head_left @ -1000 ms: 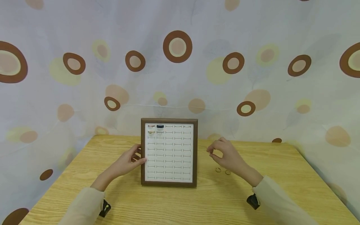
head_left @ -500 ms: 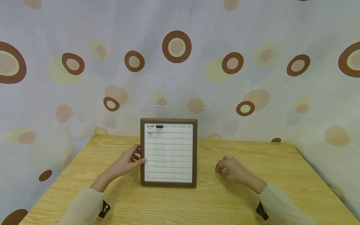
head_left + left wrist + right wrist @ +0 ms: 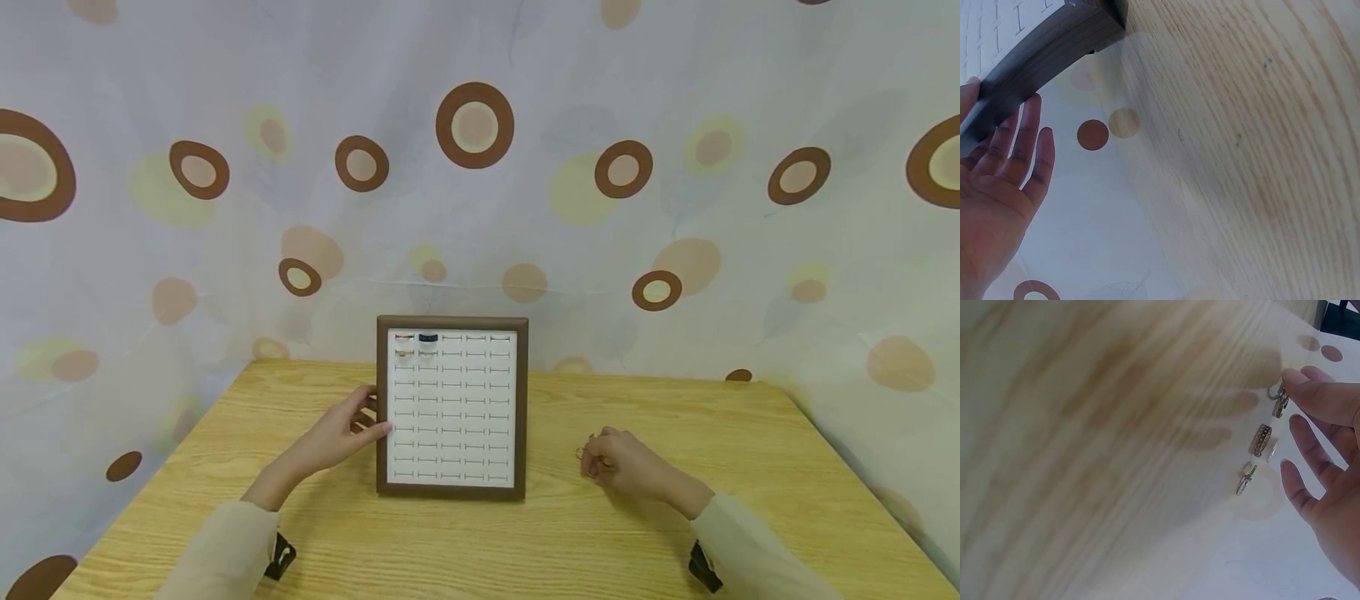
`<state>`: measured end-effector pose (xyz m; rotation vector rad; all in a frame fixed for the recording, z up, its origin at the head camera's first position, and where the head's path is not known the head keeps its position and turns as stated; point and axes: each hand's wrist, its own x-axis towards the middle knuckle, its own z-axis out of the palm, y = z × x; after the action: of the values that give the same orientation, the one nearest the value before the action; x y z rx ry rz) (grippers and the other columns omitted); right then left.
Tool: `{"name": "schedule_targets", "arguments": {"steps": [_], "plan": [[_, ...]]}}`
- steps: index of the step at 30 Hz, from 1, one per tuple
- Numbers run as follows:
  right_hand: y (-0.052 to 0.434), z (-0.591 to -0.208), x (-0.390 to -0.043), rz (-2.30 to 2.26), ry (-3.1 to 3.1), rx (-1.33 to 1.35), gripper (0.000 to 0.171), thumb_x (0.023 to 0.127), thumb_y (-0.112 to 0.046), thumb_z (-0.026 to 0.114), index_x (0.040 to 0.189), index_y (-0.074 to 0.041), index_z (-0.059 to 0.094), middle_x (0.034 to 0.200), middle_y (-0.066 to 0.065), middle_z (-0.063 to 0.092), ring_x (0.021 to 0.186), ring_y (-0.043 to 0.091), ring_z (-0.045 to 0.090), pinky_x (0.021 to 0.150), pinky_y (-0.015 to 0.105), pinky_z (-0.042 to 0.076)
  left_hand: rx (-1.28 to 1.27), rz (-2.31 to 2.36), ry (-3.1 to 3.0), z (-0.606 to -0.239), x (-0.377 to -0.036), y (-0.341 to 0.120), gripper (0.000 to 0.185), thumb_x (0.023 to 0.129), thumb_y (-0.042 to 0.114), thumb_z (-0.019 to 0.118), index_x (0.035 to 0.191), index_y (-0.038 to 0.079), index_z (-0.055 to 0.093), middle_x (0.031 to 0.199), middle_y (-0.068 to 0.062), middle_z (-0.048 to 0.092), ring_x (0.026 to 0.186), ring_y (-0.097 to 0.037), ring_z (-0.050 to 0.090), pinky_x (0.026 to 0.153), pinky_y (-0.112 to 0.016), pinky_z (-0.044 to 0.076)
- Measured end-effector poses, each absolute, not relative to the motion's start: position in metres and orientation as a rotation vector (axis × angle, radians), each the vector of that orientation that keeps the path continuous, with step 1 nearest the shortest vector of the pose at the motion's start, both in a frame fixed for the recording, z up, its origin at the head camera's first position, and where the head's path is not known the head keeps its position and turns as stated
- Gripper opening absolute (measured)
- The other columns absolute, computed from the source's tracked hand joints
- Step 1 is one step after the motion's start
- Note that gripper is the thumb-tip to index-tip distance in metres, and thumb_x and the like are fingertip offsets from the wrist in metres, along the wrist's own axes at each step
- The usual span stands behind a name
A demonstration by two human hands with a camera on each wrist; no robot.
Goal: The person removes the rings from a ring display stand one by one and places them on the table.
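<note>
A brown-framed ring board (image 3: 452, 322) stands tilted on the wooden table (image 3: 480, 542), its white panel lined with slots. A few rings (image 3: 415, 344) sit in its top left slots. My left hand (image 3: 341, 433) rests against the frame's left side (image 3: 1054, 44), fingers (image 3: 1025, 144) straight along it. My right hand (image 3: 618, 465) lies low on the table to the right of the board. Three loose rings (image 3: 1262, 440) lie in a row there, and one fingertip (image 3: 1297, 381) touches the end ring (image 3: 1279, 400). The other fingers are spread and hold nothing.
A spotted curtain (image 3: 480, 167) hangs behind the table and drapes its sides. Bare wood (image 3: 450, 550) lies in front of the board and at the far right. Dark wrist straps (image 3: 279, 557) show at both sleeves.
My right hand came down from mid-air beside the board to the table and now covers the loose rings. The left hand and the board have not moved.
</note>
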<state>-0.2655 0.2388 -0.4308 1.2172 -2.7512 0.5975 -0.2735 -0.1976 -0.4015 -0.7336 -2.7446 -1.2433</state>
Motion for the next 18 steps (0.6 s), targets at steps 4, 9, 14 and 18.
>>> {"name": "schedule_targets", "arguments": {"steps": [4,9,14,18], "plan": [[0.2398,-0.4318,-0.2671,0.639,-2.742,1.246,0.023,0.074,0.006,0.069,0.080,-0.016,0.064,0.074,-0.009,0.060,0.067,0.005,0.047,0.084,0.041,0.043,-0.749,-1.243,-2.737,-0.4022,-0.2737,-0.1979,0.052,0.088,0.030,0.061,0.128,0.003,0.040,0.108,-0.015,0.059,0.089,-0.019,0.062,0.071,-0.026,0.051],[0.2406,-0.4326,-0.2687,0.702,-2.759,1.263,0.024,0.075,0.009,0.066,0.080,-0.014,0.064,0.073,-0.008,0.061,0.065,0.003,0.048,0.095,0.059,0.033,-0.758,-1.230,-2.740,-0.4019,-0.2730,-0.1981,0.052,0.089,0.029,0.060,0.128,0.001,0.039,0.109,-0.017,0.058,0.089,-0.021,0.062,0.071,-0.027,0.051],[0.2412,-0.4323,-0.2701,0.764,-2.797,1.262,0.023,0.077,0.010,0.063,0.080,-0.013,0.065,0.075,-0.006,0.063,0.065,0.002,0.054,0.097,0.065,0.026,-0.726,-1.230,-2.759,-0.3992,-0.2712,-0.1968,0.053,0.088,0.030,0.060,0.129,0.003,0.039,0.110,-0.014,0.058,0.091,-0.020,0.061,0.073,-0.026,0.051],[0.2419,-0.4317,-0.2710,0.784,-2.829,1.259,0.022,0.077,0.009,0.062,0.081,-0.012,0.065,0.076,-0.005,0.063,0.067,0.002,0.055,0.094,0.055,0.038,-0.719,-1.237,-2.768,-0.3986,-0.2705,-0.1969,0.054,0.088,0.031,0.060,0.130,0.003,0.038,0.111,-0.013,0.057,0.092,-0.020,0.061,0.073,-0.027,0.050]]}}
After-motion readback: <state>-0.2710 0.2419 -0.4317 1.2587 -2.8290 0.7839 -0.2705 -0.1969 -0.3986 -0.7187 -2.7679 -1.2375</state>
